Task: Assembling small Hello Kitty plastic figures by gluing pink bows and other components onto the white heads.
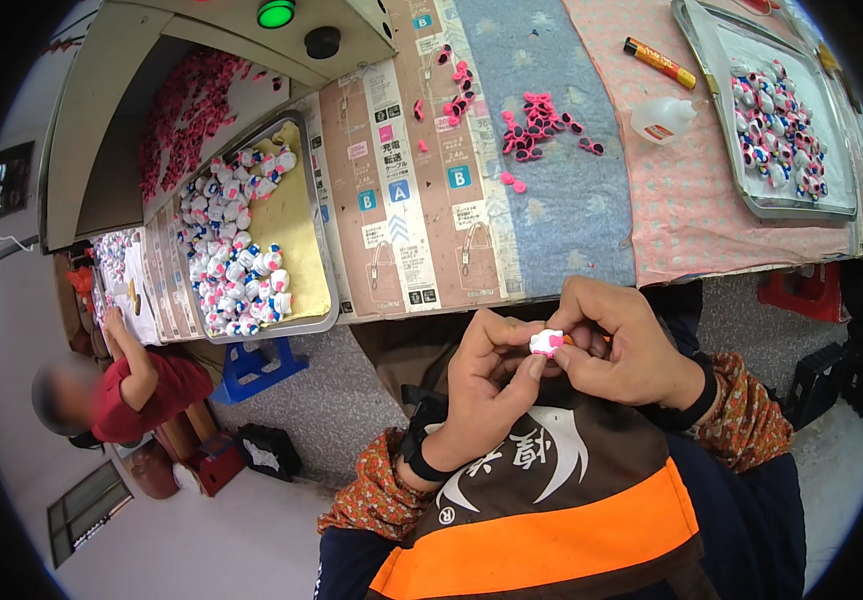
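Observation:
Just off the table's front edge, my left hand (494, 385) and my right hand (626, 345) pinch one small white-and-pink toy figure (546, 344) between them. Thumbs and fingertips of both hands press on its sides, hiding part of it. On the blue cloth beyond my hands lies a cluster of tiny pink sunglasses (541, 125) with dark lenses. A few more pink pieces (459, 90) lie to the left of that cluster.
A metal tray (326, 270) of white figures stands left; another tray (801, 212) of figures with pink parts stands right. Near it lie a white squeeze bottle (663, 122) and an orange-and-black tube (659, 63). A machine (91, 150) and a co-worker (156, 395) are at left.

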A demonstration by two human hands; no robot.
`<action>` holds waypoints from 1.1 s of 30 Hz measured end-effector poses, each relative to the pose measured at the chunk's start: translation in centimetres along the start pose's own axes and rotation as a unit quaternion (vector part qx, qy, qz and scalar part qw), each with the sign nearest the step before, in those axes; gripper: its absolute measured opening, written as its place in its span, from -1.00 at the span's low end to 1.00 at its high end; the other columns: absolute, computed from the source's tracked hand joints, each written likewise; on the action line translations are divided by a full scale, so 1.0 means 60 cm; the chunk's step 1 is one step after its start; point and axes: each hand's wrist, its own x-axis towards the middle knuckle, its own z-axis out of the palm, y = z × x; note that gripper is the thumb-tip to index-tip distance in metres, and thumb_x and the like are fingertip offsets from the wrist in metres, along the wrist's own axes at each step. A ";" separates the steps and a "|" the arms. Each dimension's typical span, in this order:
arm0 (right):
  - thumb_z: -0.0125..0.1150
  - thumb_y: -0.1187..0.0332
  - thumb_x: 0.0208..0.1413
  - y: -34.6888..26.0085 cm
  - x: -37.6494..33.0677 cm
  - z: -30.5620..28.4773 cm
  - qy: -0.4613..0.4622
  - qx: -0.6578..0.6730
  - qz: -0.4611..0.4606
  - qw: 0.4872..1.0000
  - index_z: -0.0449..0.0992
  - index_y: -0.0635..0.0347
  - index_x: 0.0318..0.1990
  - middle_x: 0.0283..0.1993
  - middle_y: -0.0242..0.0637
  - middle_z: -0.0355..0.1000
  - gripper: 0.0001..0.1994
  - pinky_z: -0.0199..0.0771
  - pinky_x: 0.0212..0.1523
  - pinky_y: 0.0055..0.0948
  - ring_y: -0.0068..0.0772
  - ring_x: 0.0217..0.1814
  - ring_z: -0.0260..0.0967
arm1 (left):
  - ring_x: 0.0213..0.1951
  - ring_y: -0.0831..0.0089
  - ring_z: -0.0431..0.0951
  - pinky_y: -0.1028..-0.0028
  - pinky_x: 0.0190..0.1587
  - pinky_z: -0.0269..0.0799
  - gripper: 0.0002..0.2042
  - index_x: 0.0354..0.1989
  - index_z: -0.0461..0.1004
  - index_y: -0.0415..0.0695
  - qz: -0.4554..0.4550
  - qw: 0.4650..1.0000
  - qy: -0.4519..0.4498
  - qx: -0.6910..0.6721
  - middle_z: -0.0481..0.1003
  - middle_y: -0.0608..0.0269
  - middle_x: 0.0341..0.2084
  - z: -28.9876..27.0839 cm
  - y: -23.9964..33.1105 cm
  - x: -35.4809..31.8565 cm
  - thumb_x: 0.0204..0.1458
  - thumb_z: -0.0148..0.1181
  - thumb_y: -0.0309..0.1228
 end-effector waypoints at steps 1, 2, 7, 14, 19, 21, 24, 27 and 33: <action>0.26 0.52 -0.07 0.000 0.000 0.000 0.000 0.000 0.000 1.000 0.43 0.24 -0.38 -0.50 -0.45 0.25 -0.89 0.11 -0.55 -0.60 -0.72 -0.55 0.09 | 0.00 0.47 0.53 0.43 0.06 0.57 -0.79 -0.05 0.27 -0.26 0.001 1.000 -0.002 0.000 0.41 0.11 -0.06 0.000 -0.001 0.000 0.18 0.06 -0.68; 0.26 0.52 -0.08 0.001 0.001 0.000 0.001 0.005 -0.003 1.000 0.43 0.24 -0.39 -0.52 -0.45 0.26 -0.89 0.10 -0.55 -0.58 -0.71 -0.56 0.08 | 0.00 0.47 0.53 0.43 0.06 0.57 -0.79 -0.05 0.27 -0.26 0.001 1.000 -0.002 0.000 0.41 0.11 -0.06 0.000 -0.001 0.001 0.18 0.06 -0.68; 0.25 0.53 -0.11 0.010 0.002 0.003 0.005 0.009 -0.019 1.000 0.43 0.24 -0.42 -0.53 -0.43 0.29 -0.89 0.09 -0.55 -0.56 -0.70 -0.57 0.07 | 0.00 0.47 0.53 0.42 0.06 0.57 -0.79 -0.06 0.27 -0.25 0.016 1.000 -0.003 -0.001 0.42 0.11 -0.07 0.002 -0.005 0.001 0.18 0.06 -0.68; 0.24 0.50 0.05 0.024 -0.002 -0.004 -0.025 0.091 0.040 0.995 0.43 0.20 -0.28 -0.45 -0.58 0.28 -0.89 0.13 -0.47 -0.67 -0.82 -0.46 0.11 | -0.02 0.49 0.53 0.47 0.02 0.56 -0.73 0.03 0.25 -0.25 0.003 1.000 0.011 0.013 0.44 0.10 -0.03 0.010 0.006 -0.001 0.20 0.09 -0.65; 0.22 0.51 0.13 0.025 0.001 -0.009 -0.044 0.151 0.048 0.986 0.45 0.22 -0.20 -0.34 -0.58 0.31 -0.88 0.19 -0.34 -0.71 -0.82 -0.34 0.18 | 0.00 0.48 0.54 0.53 -0.05 0.53 -0.66 0.09 0.26 -0.28 0.022 0.992 -0.009 0.121 0.48 0.05 -0.01 0.005 0.014 -0.001 0.16 0.15 -0.68; 0.22 0.47 0.17 0.023 0.001 -0.008 -0.051 0.213 0.069 0.973 0.47 0.26 -0.12 -0.31 -0.56 0.34 -0.84 0.23 -0.30 -0.71 -0.81 -0.30 0.21 | -0.03 0.50 0.56 0.55 -0.07 0.52 -0.65 0.09 0.28 -0.28 0.023 0.987 -0.002 0.160 0.50 0.07 -0.03 0.006 0.026 0.002 0.15 0.18 -0.66; 0.21 0.41 0.20 0.015 0.003 -0.013 -0.063 0.206 0.085 0.973 0.48 0.29 -0.04 -0.28 -0.53 0.36 -0.78 0.26 -0.29 -0.71 -0.78 -0.29 0.24 | -0.09 0.55 0.58 0.59 -0.12 0.51 -0.66 0.07 0.32 -0.28 0.015 0.978 0.010 0.207 0.55 0.11 -0.09 0.013 0.039 0.005 0.14 0.22 -0.64; 0.19 0.37 0.23 0.008 0.003 -0.018 -0.080 0.222 0.103 0.966 0.48 0.29 0.00 -0.28 -0.52 0.39 -0.75 0.27 -0.34 -0.72 -0.79 -0.30 0.27 | -0.16 0.61 0.59 0.63 -0.17 0.49 -0.67 0.05 0.36 -0.28 -0.006 0.976 0.020 0.217 0.59 0.16 -0.16 0.021 0.051 0.010 0.14 0.25 -0.61; 0.18 0.31 0.25 0.009 0.009 -0.023 -0.093 0.211 0.120 0.966 0.49 0.26 -0.01 -0.29 -0.51 0.41 -0.75 0.27 -0.46 -0.73 -0.82 -0.34 0.30 | -0.22 0.68 0.57 0.66 -0.23 0.48 -0.69 0.05 0.40 -0.27 -0.041 0.967 0.028 0.251 0.61 0.19 -0.21 0.022 0.059 0.013 0.14 0.27 -0.58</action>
